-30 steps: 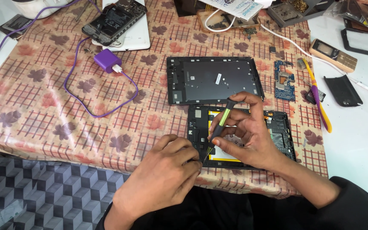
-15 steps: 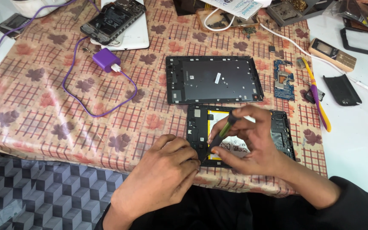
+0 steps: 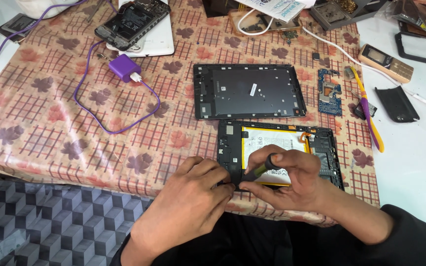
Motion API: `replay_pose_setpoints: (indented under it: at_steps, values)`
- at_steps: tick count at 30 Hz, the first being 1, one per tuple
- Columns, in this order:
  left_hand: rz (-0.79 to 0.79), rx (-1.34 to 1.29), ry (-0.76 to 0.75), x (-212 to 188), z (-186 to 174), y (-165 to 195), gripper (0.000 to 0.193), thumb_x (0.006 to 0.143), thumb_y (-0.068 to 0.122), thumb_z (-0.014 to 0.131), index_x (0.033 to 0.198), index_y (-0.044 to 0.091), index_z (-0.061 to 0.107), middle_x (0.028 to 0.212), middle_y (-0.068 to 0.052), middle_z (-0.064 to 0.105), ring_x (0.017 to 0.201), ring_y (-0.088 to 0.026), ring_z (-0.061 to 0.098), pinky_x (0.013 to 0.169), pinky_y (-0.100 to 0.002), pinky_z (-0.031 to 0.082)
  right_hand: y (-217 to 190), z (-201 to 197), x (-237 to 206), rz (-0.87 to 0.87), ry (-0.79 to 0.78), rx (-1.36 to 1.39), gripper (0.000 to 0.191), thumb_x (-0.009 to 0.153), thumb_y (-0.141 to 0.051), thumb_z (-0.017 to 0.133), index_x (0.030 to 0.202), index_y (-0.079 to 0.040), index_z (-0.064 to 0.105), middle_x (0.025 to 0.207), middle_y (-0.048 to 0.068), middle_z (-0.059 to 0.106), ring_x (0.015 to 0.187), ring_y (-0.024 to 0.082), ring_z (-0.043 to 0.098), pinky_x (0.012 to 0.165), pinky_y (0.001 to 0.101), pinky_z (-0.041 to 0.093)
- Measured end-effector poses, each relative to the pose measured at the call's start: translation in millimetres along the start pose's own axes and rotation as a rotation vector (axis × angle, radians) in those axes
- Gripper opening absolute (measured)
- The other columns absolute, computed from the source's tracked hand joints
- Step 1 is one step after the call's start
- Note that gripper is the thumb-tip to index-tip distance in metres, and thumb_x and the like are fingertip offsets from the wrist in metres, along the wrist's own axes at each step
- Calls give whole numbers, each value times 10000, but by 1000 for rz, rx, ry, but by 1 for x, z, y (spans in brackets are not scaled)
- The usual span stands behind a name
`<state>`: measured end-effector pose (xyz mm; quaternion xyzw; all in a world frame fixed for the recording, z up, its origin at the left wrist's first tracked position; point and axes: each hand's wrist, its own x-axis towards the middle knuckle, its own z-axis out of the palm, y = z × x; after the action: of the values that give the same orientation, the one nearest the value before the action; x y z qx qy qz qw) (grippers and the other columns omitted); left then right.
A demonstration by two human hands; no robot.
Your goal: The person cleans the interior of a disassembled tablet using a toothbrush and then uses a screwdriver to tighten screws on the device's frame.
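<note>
Hands on opened tablet (image 3: 321, 143), right hand (image 3: 284, 177) gripping screwdriver (image 3: 258, 170), tip apparently hidden

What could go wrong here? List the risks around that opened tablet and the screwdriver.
1. The right hand works a screwdriver right beside the tablet's white battery; a slip might puncture it.
2. The tablet lies at the table's near edge, steadied by the left hand; a push could tip it off.
3. Small loose parts could vanish on the patterned cloth.
</note>
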<state>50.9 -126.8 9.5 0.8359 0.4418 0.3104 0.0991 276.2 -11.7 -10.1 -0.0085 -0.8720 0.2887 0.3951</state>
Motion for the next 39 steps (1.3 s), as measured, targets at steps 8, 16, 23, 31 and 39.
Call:
replay_pose_setpoints:
  at_steps: [8,16,23,31,39]
  values:
    - [56,22,33,-1,-4,-4,117,810,141,690,853,46,743,964,-48,696,1026,-240,620,960,-423,454,0,-4,2,60,-33,69,736,877,42,805,1354,-104,263,1148,198,668,1031,271,779,838,351,692]
    - [-38,147,79,-2,-11,-14,215,823,103,675,1004,2,730,976,-81,690,999,-260,628,939,-408,462,-1,1,-4,41,-103,48,675,919,65,756,1318,-135,249,1245,195,626,1120,275,748,873,359,652]
    - [-63,182,58,-2,-11,-19,175,780,81,672,935,27,734,987,-74,702,1013,-266,637,946,-410,465,-8,-2,-1,92,-255,193,736,838,230,570,1376,-141,231,1294,271,544,1211,444,630,972,520,544]
    - [-93,116,41,-4,-7,-19,200,792,95,681,965,48,769,1001,-77,705,1011,-259,639,940,-413,461,-15,-3,6,52,-196,140,693,850,145,662,1333,-159,269,1235,244,597,1146,385,667,965,480,553]
    - [-84,156,-11,-3,-2,-19,207,832,94,675,1000,38,782,992,-71,705,1020,-253,634,912,-403,463,-4,8,6,94,-76,58,702,857,-9,872,1288,-175,343,1191,104,654,1078,206,774,896,333,651]
